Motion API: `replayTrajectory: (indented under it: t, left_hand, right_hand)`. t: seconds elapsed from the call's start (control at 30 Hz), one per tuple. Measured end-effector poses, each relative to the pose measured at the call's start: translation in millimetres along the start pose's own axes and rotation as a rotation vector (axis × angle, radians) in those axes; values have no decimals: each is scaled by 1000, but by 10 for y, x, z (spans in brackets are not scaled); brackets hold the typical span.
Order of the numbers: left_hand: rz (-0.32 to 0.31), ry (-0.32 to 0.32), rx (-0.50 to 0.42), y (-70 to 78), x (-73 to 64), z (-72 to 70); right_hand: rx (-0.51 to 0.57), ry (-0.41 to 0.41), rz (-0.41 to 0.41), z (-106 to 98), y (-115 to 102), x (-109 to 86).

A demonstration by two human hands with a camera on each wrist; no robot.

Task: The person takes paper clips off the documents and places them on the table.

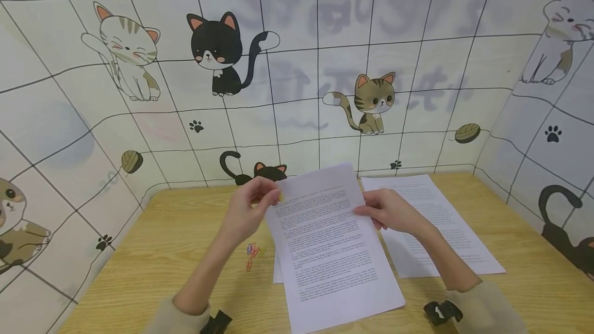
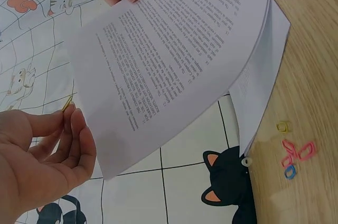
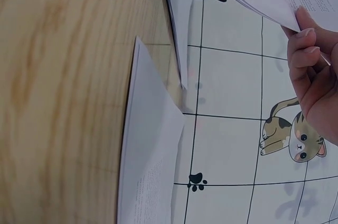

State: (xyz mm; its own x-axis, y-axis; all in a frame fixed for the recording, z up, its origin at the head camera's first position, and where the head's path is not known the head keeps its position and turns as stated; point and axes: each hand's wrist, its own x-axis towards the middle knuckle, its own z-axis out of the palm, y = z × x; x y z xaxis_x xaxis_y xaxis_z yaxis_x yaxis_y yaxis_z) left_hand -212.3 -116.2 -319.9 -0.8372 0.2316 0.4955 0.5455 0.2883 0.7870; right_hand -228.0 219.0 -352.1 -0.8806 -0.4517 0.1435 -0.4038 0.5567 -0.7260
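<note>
A few printed sheets of paper [image 1: 325,251] are held up, tilted, above the table. My right hand [image 1: 394,211] grips their right edge, thumb on the printed face and fingers behind, as the right wrist view also shows. Between the thumb and fingertips of my left hand [image 1: 248,207] is a yellow paper clip [image 2: 67,103], close to the sheets' upper left corner. In the left wrist view the clip stands just off the paper's edge. On the table left of the sheets lie several loose paper clips [image 1: 250,256], red, blue and yellow.
Another stack of printed paper [image 1: 445,231] lies on the right of the wooden table [image 1: 176,251]. More paper [image 1: 277,267] lies under the raised sheets, mostly hidden by them. A white cloth backdrop with cartoon cats [image 1: 297,143] stands along the table's back edge and both sides.
</note>
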Motion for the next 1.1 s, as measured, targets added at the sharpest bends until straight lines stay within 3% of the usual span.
replayTrajectory:
  t: [0.63, 1.1]
  left_hand:
    - [-91, -122, 132, -250, -174, -217]
    - [-165, -292, 230, -530, -351, -249]
  right_hand:
    - [-4, -7, -10, 5, 38, 22]
    - [6, -7, 2, 10, 28, 19]
